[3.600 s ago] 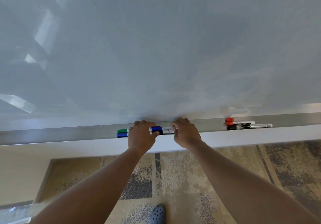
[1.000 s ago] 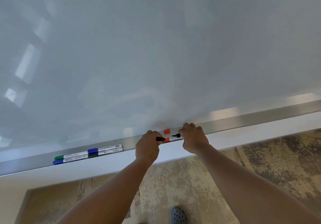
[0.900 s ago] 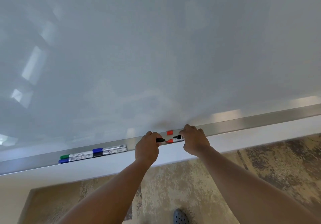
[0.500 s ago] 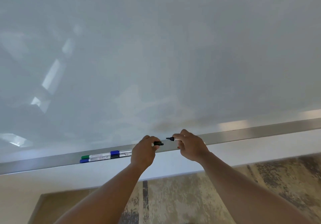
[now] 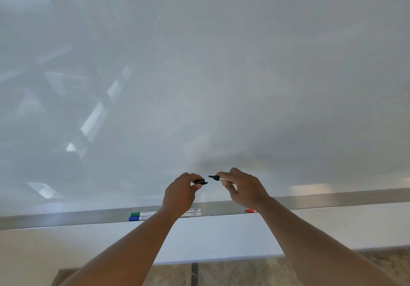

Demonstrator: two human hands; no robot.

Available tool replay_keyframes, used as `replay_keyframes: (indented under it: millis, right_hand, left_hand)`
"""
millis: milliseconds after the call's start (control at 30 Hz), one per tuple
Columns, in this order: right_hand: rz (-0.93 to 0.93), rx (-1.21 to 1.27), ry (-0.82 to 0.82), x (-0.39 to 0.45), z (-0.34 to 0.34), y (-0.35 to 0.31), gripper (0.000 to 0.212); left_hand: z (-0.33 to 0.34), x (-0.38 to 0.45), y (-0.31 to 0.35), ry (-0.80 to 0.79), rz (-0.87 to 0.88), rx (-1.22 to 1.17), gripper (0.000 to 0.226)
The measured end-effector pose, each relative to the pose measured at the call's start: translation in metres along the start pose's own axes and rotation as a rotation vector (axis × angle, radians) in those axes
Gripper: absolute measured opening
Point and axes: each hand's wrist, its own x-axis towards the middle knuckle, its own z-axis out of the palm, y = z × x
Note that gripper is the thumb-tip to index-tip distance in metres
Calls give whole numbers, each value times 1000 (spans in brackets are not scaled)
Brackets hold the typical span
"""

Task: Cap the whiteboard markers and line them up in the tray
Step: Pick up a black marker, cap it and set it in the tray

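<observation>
My left hand (image 5: 180, 193) pinches a black cap (image 5: 200, 181) in front of the whiteboard, its opening facing right. My right hand (image 5: 243, 188) grips an uncapped black marker (image 5: 215, 177), tip pointing left at the cap; a small gap separates tip and cap. Below, the metal tray (image 5: 332, 198) holds a green-capped marker (image 5: 142, 214) and a blue-capped marker (image 5: 138, 218) side by side, partly hidden behind my left wrist. A red marker (image 5: 250, 210) peeks out in the tray under my right wrist.
The large white board (image 5: 221, 74) fills most of the view, with window reflections at left. A white ledge (image 5: 221, 239) runs under the tray. Patterned carpet (image 5: 233, 273) shows at the bottom.
Both hands rose from the tray with the black marker and its cap, and now hold them higher in front of the board. The view tilted up.
</observation>
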Motion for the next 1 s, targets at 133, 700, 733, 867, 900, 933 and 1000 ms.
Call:
replay_keyframes:
  millis: [133, 700, 733, 867, 900, 933, 1000]
  right_hand:
    - [-39, -22, 18, 8, -7, -13, 30]
    - [-104, 33, 31, 26, -27, -37, 25]
    - [-96, 46, 33, 25, -27, -37, 23]
    - [-78, 86, 51, 23, -29, -41, 20]
    - [-78, 98, 59, 22, -30, -42, 19]
    - [-76, 113, 64, 22, -29, -43, 18]
    - [-66, 166, 77, 21, -31, -46, 17]
  left_hand:
    - [-20, 0, 0, 28, 41, -14, 18]
    - [-64, 2, 17, 58, 201, -79, 21]
    - [-65, 2, 16, 48, 215, -104, 21]
    - [-69, 4, 17, -8, 265, -222, 22]
    - [-69, 4, 18, -13, 274, -252, 22]
    - [-70, 3, 21, -12, 283, -277, 22]
    - [-71, 3, 27, 3, 291, -317, 22]
